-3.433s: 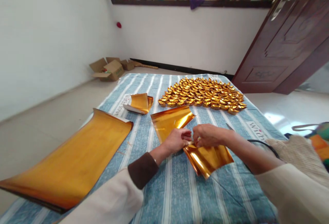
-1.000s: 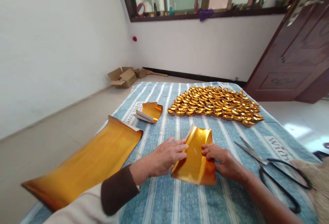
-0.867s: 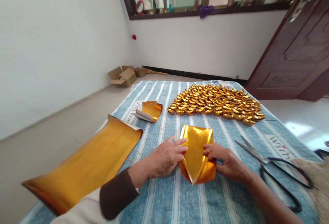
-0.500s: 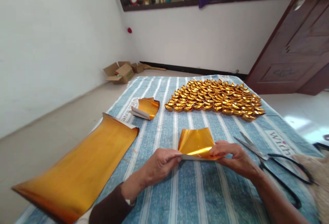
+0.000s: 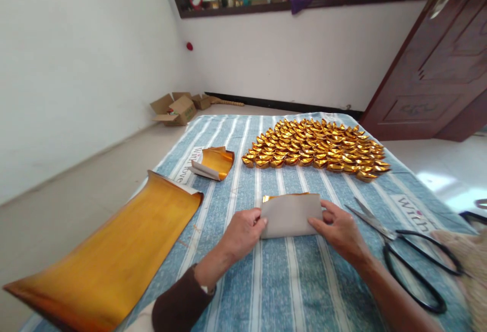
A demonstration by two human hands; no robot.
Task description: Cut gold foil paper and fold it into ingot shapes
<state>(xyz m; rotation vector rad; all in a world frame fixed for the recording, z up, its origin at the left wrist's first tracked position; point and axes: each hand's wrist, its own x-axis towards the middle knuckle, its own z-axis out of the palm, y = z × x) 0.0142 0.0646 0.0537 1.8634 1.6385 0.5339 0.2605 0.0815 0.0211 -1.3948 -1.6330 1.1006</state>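
Two bare hands meet over one small sheet, but start at the far left: a long, curling sheet of gold foil paper [image 5: 110, 256] lies along the near left edge of the blue-and-white striped cloth [image 5: 281, 291] that covers the work surface, its far corner lifting to show a white back. Beyond it, against the white wall, sit open brown cardboard boxes [image 5: 175, 109] on the pale floor. Moving in, a small curled offcut of gold foil [image 5: 213, 163] rests on the cloth beside some printed lettering. Now the centre: the left hand [image 5: 241, 233], in a dark brown cuff, pinches the left edge of a folded rectangle of foil paper [image 5: 291, 214], thumb on top and fingers curled beneath. That sheet lies flat on the cloth, white backing facing up, with only a thin strip of gold peeking along its far edge. Behind it, well apart, a broad bed of small folded gold paper ingots [image 5: 315, 146] spreads in close rows across the far half of the cloth. On to the right hand [image 5: 340, 230]: it grips the folded rectangle's right edge, fingertips pressed on the white face. Just beside that hand, on the cloth and untouched, lie large scissors with black loop handles [image 5: 403, 251], blades pointing towards the paper. Far right, a dark brown wooden door [image 5: 437, 73] stands open.
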